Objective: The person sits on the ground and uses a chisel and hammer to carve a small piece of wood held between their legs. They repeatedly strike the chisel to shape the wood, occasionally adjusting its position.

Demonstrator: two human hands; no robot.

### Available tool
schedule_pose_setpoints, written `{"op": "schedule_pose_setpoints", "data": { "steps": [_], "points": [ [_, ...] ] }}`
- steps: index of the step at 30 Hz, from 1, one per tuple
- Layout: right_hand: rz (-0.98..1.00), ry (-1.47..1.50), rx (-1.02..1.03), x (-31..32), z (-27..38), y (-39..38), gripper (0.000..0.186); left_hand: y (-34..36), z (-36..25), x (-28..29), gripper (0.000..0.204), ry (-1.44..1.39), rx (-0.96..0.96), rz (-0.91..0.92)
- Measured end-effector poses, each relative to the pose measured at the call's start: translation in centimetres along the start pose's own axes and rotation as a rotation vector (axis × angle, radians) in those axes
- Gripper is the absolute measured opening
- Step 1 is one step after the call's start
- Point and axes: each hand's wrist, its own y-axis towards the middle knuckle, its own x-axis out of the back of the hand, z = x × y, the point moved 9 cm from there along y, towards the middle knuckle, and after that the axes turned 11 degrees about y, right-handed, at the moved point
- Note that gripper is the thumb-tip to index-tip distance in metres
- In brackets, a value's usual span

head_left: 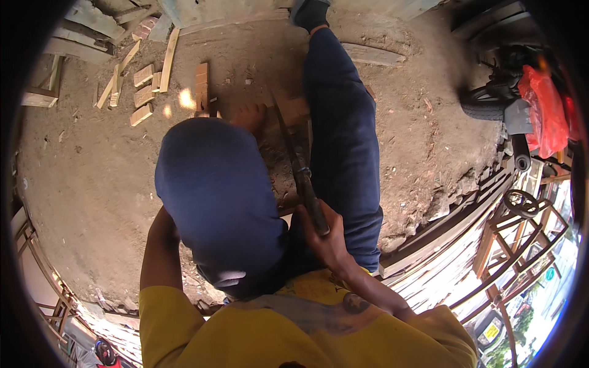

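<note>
My right hand (325,236) is closed round the dark handle of a machete (286,132). Its long narrow blade points forward and slightly left, between my bent left knee and my stretched right leg. My left arm (162,251) passes down outside the left knee, which covers the forearm. Beyond that knee a shaded, blurred skin-coloured shape (248,116) shows; whether it is my left hand or a foot I cannot tell. Close to it, a reddish-brown wood piece (293,111) lies partly hidden by the right leg. Another brown wood block (202,86) is just left of it.
Several short cut wood pieces (143,96) lie on the dirt floor (92,178) at the far left, beside longer sticks (170,60). A plank (371,54) lies beyond my right leg. On the right are a wheel (488,103), a red plastic bag (543,113) and stacked timber strips (448,227).
</note>
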Motion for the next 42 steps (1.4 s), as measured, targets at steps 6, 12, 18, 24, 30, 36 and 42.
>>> {"op": "schedule_pose_setpoints", "data": {
  "steps": [6,12,18,24,30,36,42],
  "points": [
    [0.027,-0.043,-0.048,0.8,-0.6,3.8,0.013,-0.5,0.2,1.2,0.035,-0.241,-0.005,0.053],
    [0.017,-0.081,0.06,2.0,-0.6,-1.0,0.015,0.0,1.2,-0.7,0.04,-0.172,-0.023,-0.104],
    [0.029,-0.053,-0.032,0.4,-1.0,4.4,0.015,-0.1,1.3,4.3,0.037,-0.255,-0.062,-0.03],
    [0.038,-0.095,-0.032,3.8,0.6,-1.3,0.017,-0.3,-0.7,4.9,0.052,-0.237,-0.039,0.022],
    [0.029,0.001,-0.004,3.3,0.3,3.4,0.018,-2.0,1.8,7.6,0.06,-0.381,-0.032,-0.049],
    [0.061,0.058,0.032,4.3,-0.9,4.1,0.018,-0.8,3.2,9.1,0.062,-0.261,-0.025,0.323],
    [0.066,0.198,0.07,4.3,-0.4,4.2,0.019,-1.4,4.4,9.5,0.06,-0.37,-0.082,0.288]
  ]
}}
